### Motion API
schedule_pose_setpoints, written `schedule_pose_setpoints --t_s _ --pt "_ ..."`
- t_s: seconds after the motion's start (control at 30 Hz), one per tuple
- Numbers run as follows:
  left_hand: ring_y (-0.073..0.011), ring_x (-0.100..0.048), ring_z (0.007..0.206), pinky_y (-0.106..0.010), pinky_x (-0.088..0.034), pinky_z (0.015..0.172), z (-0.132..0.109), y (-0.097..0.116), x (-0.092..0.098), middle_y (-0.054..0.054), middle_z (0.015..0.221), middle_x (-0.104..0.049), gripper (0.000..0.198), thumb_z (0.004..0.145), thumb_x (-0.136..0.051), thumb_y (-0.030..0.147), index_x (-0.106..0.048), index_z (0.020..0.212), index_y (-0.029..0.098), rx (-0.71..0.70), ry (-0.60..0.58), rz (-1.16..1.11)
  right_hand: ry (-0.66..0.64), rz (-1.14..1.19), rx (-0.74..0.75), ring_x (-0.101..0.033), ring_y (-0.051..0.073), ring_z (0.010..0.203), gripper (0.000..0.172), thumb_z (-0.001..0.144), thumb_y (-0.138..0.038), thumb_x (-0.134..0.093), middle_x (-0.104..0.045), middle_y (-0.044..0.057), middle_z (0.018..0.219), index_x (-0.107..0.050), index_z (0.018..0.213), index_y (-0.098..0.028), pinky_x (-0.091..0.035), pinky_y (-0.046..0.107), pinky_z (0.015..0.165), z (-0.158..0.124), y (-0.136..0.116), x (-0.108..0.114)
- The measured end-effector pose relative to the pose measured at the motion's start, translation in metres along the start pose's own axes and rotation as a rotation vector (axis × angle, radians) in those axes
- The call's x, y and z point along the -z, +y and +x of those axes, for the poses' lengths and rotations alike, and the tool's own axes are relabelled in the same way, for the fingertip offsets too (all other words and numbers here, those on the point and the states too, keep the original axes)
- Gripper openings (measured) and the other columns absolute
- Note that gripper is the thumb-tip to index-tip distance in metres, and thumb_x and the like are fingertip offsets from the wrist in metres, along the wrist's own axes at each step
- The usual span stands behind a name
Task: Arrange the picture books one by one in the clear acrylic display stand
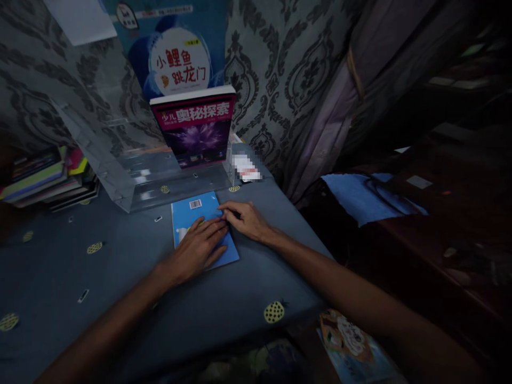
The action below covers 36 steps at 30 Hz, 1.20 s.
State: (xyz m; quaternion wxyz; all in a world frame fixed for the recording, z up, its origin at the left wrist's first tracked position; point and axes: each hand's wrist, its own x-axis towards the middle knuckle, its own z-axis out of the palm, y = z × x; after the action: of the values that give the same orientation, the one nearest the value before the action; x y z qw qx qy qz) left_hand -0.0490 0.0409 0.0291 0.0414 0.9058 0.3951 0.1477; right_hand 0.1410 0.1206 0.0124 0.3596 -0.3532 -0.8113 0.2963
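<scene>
A blue book (184,210) with a barcode on its cover lies closed on the patterned tablecloth (132,277). My left hand (202,244) rests flat across the cover, fingers stretched towards the right edge and hiding the middle of it. At that right edge, my right hand (245,218) is closed, thumb and forefinger pinched at the book's side, close to the left fingertips. The exact contact under the right fingers is hard to see in the dim light.
Behind the book stands a clear plastic rack (150,200) holding a purple-covered book (200,136). A larger blue book (138,50) rises behind it. Stacked books (44,181) sit at left. The table's right edge runs beneath my right forearm; another book (352,346) lies below it.
</scene>
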Motion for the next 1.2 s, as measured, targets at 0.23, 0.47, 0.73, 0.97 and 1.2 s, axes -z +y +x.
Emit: schedule_pose_setpoints --t_s 0.23,0.47,0.73,0.97,1.2 --pt "-0.0267 -0.049 0.136 -0.055 -0.034 0.115 -0.003 0.002 -0.001 -0.013 0.138 -0.060 0.040 0.102 -0.044 0.031 -0.052 0.138 0.017 0.001 -0.021 0.028 -0.033 0.051 -0.012 -0.072 0.016 0.079 0.029 0.088 -0.013 -0.050 -0.077 0.003 0.087 -0.072 0.107 -0.016 -0.055 0.027 0.075 0.001 0.001 0.003" --pt "-0.0257 -0.050 0.134 -0.053 -0.034 0.116 -0.008 0.011 0.004 -0.011 0.135 -0.062 0.039 0.101 -0.047 0.034 -0.055 0.136 0.019 -0.046 -0.042 0.008 -0.190 0.058 0.050 -0.069 0.020 0.108 0.035 0.094 -0.018 -0.046 -0.074 0.007 0.115 -0.066 0.123 -0.019 -0.054 0.037 0.094 -0.021 0.001 0.018" --pt "-0.0261 -0.049 0.135 -0.052 -0.034 0.116 -0.016 0.017 0.002 -0.012 0.137 -0.061 0.042 0.101 -0.046 0.037 -0.052 0.137 0.017 -0.067 -0.034 0.038 -0.121 -0.097 0.220 -0.060 0.023 0.121 0.040 0.098 -0.016 -0.042 -0.067 0.012 0.128 -0.058 0.134 -0.019 -0.049 0.046 0.103 -0.051 0.003 0.008" --pt "-0.0241 -0.053 0.130 -0.050 -0.037 0.114 -0.020 0.018 -0.002 -0.010 0.131 -0.064 0.035 0.102 -0.044 0.028 -0.056 0.133 0.016 -0.128 0.008 0.077 -0.037 -0.069 0.277 -0.067 0.019 0.087 0.033 0.095 -0.012 -0.046 -0.072 0.009 0.096 -0.067 0.119 -0.018 -0.057 0.035 0.079 -0.046 -0.007 0.006" --pt "-0.0227 -0.057 0.123 -0.044 -0.045 0.106 -0.024 0.023 -0.005 -0.012 0.128 -0.066 0.033 0.103 -0.039 0.016 -0.054 0.132 0.012 -0.247 0.031 0.179 -0.058 -0.066 0.298 -0.065 0.020 0.090 0.033 0.096 -0.014 -0.046 -0.071 0.008 0.094 -0.068 0.120 -0.019 -0.057 0.036 0.080 -0.060 -0.017 0.011"
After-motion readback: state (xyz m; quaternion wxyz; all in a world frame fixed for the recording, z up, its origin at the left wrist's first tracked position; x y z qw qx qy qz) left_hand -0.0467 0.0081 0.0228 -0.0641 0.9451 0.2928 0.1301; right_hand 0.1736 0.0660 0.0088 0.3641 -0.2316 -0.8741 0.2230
